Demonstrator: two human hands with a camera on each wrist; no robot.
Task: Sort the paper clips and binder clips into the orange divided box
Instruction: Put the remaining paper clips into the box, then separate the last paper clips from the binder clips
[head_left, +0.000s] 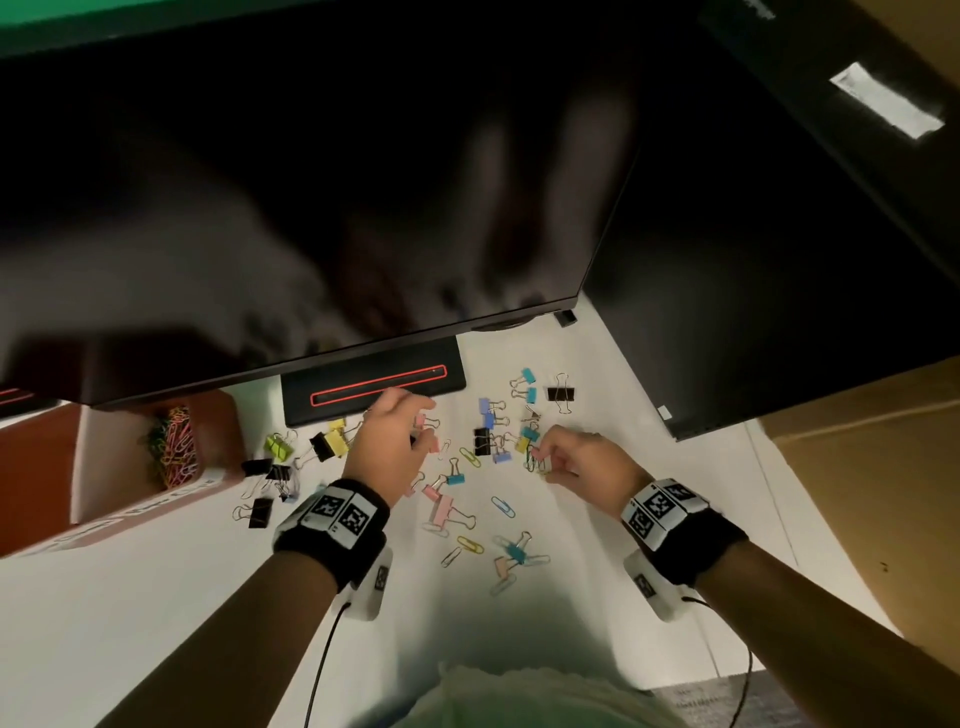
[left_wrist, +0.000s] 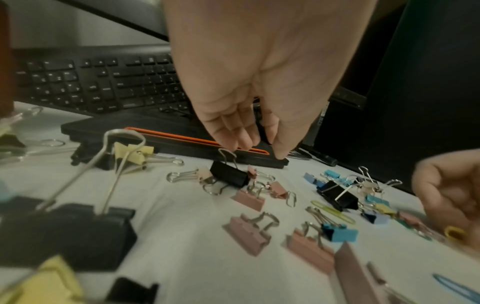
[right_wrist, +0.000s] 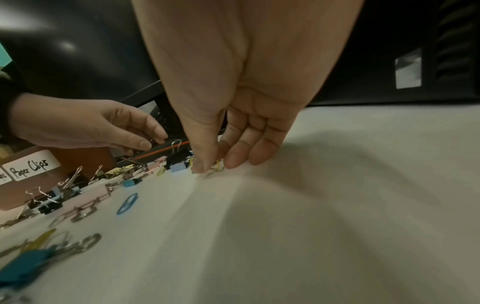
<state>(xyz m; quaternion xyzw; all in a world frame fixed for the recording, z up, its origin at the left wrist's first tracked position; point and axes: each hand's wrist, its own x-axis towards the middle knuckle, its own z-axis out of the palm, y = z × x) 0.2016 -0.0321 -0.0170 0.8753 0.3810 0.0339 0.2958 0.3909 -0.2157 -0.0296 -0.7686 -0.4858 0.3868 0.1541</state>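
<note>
The right hand is reaching down to the white tabletop, its thumb and fingertips pinching a yellow paper clip. To the left, the left hand is hovering with curled fingers above a black binder clip. Binder clips and a blue paper clip are lying scattered along the tabletop's left side, near the orange divided box, whose label is reading "Paper Clips".
</note>
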